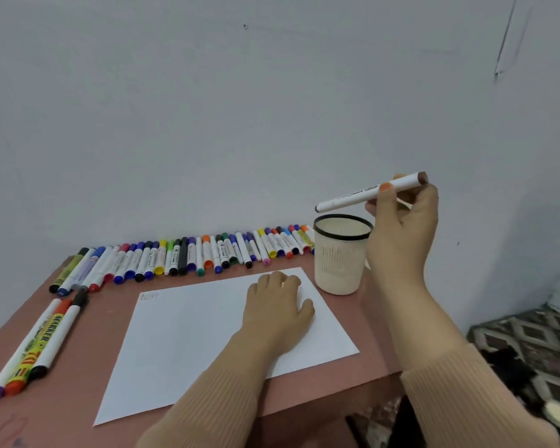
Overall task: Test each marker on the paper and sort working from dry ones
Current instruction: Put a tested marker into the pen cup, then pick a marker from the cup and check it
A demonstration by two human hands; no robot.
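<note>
Over the cream ribbed plastic cup (341,260) on the pink table's (104,305) right side, my head view shows the right hand (401,227) pinching a white brown-capped marker (346,198) level above the rim, I judge to drop it in as sorted. The left hand (277,305) lies relaxed on the white paper sheet (191,334), grasping nothing, pinning it flat. A row of coloured markers (181,257) lines the wall; three more markers (36,344) lie apart at left.
</note>
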